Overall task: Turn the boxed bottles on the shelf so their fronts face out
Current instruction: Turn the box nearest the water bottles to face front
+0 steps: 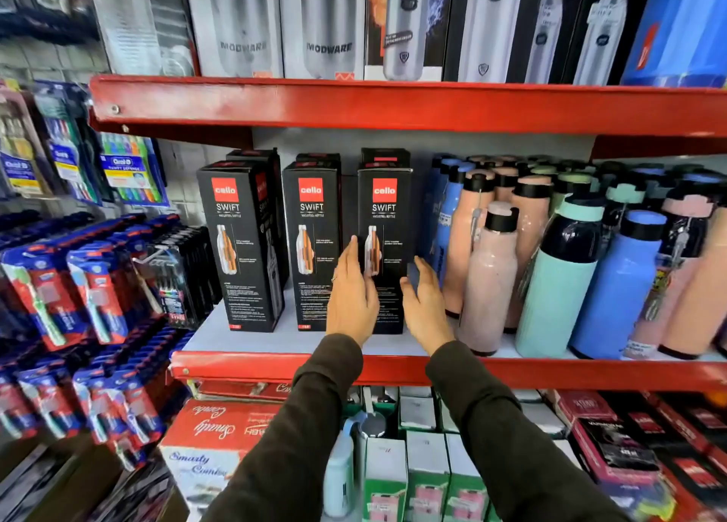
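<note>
Three black boxed bottles stand in the front row on the middle shelf (275, 340), red-edged, all with the logo front facing out: left box (240, 246), middle box (312, 242), right box (387, 242). At least three more black boxes sit behind them, tops only visible, one of them (385, 155) behind the right box.

Left hand (352, 297) is flat and open, fingers straight, lying against the right box's left edge, over the gap to the middle box. Right hand (427, 305) is open, fingers loosely spread, at the box's right side. Whether it touches the box I cannot tell. Neither hand is closed around anything. Both arms wear dark sleeves.

Right of the boxes are loose bottles, crowded, too overlapped for a sure count: pink bottle (489, 277) nearest, mint bottle (558, 281), blue bottle (619, 289). Toothbrush packs (98, 285) hang far left.
</note>
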Motion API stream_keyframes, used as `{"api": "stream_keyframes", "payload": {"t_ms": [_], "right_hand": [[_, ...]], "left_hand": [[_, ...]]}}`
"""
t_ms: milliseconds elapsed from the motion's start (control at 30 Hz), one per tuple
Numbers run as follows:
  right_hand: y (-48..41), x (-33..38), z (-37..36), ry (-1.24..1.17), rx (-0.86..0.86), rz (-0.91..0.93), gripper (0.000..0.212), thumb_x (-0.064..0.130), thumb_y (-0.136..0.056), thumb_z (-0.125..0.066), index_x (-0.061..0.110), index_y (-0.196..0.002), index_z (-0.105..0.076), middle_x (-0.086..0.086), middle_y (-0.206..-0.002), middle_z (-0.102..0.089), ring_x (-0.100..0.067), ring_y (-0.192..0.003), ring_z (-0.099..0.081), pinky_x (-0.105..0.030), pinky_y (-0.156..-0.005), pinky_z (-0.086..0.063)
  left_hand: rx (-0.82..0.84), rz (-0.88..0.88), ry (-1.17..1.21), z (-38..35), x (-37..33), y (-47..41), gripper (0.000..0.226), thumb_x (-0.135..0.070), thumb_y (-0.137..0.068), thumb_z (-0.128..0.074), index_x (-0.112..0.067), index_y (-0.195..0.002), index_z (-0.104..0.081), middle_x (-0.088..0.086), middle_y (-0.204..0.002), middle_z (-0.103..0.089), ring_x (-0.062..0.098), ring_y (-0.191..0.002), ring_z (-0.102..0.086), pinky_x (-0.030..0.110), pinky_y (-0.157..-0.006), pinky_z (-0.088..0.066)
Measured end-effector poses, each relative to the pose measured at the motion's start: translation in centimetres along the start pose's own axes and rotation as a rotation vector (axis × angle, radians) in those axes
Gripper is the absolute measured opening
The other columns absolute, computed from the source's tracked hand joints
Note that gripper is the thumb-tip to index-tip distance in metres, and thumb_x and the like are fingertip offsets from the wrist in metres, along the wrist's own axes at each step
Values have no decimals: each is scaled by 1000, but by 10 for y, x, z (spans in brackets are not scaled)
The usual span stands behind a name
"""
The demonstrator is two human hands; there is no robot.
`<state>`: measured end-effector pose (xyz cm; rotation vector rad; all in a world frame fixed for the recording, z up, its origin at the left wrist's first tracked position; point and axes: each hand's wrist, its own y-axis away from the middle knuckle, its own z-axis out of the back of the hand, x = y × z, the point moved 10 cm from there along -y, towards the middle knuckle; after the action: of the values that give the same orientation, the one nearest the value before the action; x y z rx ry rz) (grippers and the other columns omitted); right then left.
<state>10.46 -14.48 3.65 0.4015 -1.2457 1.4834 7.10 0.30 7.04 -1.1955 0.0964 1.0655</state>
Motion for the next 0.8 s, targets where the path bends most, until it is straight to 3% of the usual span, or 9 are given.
{"api": "stream_keyframes", "payload": {"t_ms": [133, 233, 300, 367, 467, 600, 633, 700, 800], "right_hand": [[1, -25, -11, -96, 50, -136, 51, 21, -101, -46, 14, -149, -31, -10, -151, -42, -26, -139, -41, -33, -114, -32], [6, -36, -19, -144, 79, -158, 47, 14, -100, -48, 14, -144, -36, -7, -142, -51, -23, -131, -49, -36, -108, -42], [7, -38, -17, -154, 52, -145, 39, 11, -98, -50, 13, -137, -45, -4, -129, -58, -21, -122, -55, -39, -105, -46], [9, -40, -13, -179, 11, -150, 32, 8, -96, -54, 10, -129, -51, 0, -117, -59, -16, -111, -56, -30, -101, -49], [11, -38, -9, -190, -20, -141, 29, 8, -95, -57, 8, -124, -55, -3, -115, -62, -12, -106, -57, 1, -81, -43], [17, -40, -4, -239, -57, -122, 30, 10, -94, -59, 15, -123, -56, 0, -119, -64, -13, -113, -61, 3, -82, -42], [18, -38, -3, -261, -56, -124, 32, 10, -92, -62, 19, -122, -56, 3, -118, -64, -12, -115, -61, -2, -85, -44], [20, -31, -2, -270, -44, -95, 42, 10, -86, -68, 30, -120, -54, 10, -118, -62, -10, -117, -60, -14, -93, -48], [23, -19, 4, -210, -33, -42, 67, 14, -73, -82, 49, -117, -45, 19, -114, -61, -8, -114, -60, -26, -96, -49]], "left_hand": [[36, 253, 101, -19, 35, 5, 49, -17, -102, -36, -7, -150, -29, 14, -152, -41, 27, -140, -41, 26, -109, -33], [66, 344, 181, -31, 54, 13, 39, -17, -103, -39, -5, -139, -47, 18, -128, -63, 32, -116, -61, 25, -90, -44], [76, 390, 226, -35, 62, 18, 39, -19, -103, -42, -5, -139, -49, 19, -119, -67, 30, -104, -64, 20, -82, -41], [68, 432, 271, -36, 70, 19, 42, -22, -102, -45, -6, -140, -48, 19, -125, -65, 29, -114, -62, 20, -87, -39], [68, 443, 346, -35, 72, 18, 43, -24, -101, -48, -9, -141, -48, 13, -132, -63, 20, -121, -59, 20, -94, -40], [56, 436, 430, -35, 69, 23, 43, -26, -100, -51, -12, -140, -49, 6, -134, -62, 5, -117, -54, 5, -91, -41], [31, 442, 471, -34, 70, 24, 42, -26, -100, -50, -13, -139, -51, 6, -133, -63, 6, -119, -55, 7, -94, -42], [-22, 463, 575, -32, 69, 25, 38, -29, -100, -47, -18, -135, -56, 2, -128, -66, 12, -122, -59, 26, -106, -45], [-77, 467, 676, -29, 65, 26, 32, -38, -96, -43, -36, -119, -66, -5, -115, -73, 13, -115, -66, 43, -106, -49]]}}
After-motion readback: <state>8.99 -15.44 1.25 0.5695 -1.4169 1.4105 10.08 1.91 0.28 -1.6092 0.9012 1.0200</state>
